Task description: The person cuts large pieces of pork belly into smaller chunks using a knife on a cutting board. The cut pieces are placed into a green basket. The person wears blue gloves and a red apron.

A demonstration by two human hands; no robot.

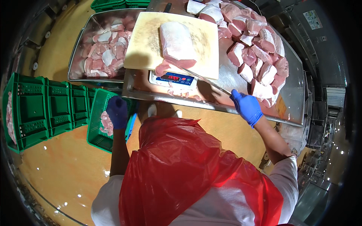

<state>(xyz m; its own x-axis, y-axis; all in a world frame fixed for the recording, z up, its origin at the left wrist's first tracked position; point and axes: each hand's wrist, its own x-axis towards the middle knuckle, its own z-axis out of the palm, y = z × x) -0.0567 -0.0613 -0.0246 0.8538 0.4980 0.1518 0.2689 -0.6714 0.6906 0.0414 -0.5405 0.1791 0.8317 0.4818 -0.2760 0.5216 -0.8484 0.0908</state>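
Note:
My right hand [247, 107], in a blue glove, grips a knife [211, 83]. The long blade points left, its tip by the near end of a pale pork loin piece [177, 41]. That loin lies on a worn cutting board [139, 45], over a digital scale [173, 80] with a lit display. A pink flap of meat [163, 67] hangs at the board's near edge. My left hand [117, 112], also gloved, is closed above a green crate [98, 140]; what its fingers hold, if anything, is hidden. Meat trimmings [107, 123] lie inside that crate.
A large heap of pork pieces [260, 56] covers the right part of the steel table [222, 75]. At the left stands a metal tub [71, 69] of cut pork. More green crates [32, 105] line the far left. Small scraps [184, 97] lie near the table's front edge.

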